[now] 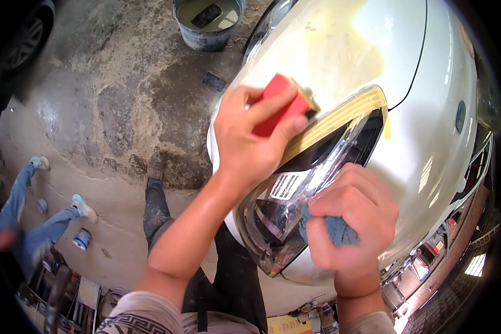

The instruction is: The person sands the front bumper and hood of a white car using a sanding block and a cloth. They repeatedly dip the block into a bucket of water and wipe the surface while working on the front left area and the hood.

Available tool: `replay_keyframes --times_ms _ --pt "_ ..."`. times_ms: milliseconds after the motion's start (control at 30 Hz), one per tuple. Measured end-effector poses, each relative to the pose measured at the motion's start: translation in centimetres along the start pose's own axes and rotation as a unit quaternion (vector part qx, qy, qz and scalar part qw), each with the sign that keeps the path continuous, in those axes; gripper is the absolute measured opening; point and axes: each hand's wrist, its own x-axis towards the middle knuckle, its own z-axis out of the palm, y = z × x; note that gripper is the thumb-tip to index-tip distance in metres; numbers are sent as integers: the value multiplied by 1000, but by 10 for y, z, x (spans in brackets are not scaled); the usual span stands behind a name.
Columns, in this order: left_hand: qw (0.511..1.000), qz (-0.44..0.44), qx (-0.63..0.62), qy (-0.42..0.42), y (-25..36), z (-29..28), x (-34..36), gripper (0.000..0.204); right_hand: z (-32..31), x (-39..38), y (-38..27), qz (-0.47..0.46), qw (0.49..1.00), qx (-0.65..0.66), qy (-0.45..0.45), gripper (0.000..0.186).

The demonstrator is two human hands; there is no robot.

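Two hands (245, 136) (370, 214) clenched | left grasping one red block (278, 117) | right, one blue-grey wad (340, 230) | one headlight (268, 216)

Vehicle body-repair workshop, by the look of it. White car (437, 94) fills centre to right of frame; yellowish patch (355, 53) on its paintwork, upper centre-right; masking tape (339, 116) edging the headlight (261, 222). Wheel (28, 44) of another vehicle, upper left. Floor (119, 67) hard, stained, worn. Grimy bucket (205, 41) of cloudy water, top centre. Lower left: small tin (82, 239) on the ground, jumbled gear near the rim.
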Motion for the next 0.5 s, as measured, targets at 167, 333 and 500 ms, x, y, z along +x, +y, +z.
replay_keyframes --times_ms 167,333,500 --pt "997 -9 -6 77 -34 27 90 41 4 2 -5 2 1000 0 1 23" --pt "999 -15 47 17 -11 7 15 39 1 0 -2 10 1000 -5 -6 20" --pt "999 10 28 25 -15 2 5 37 1 1 -6 16 1000 -5 -6 19"
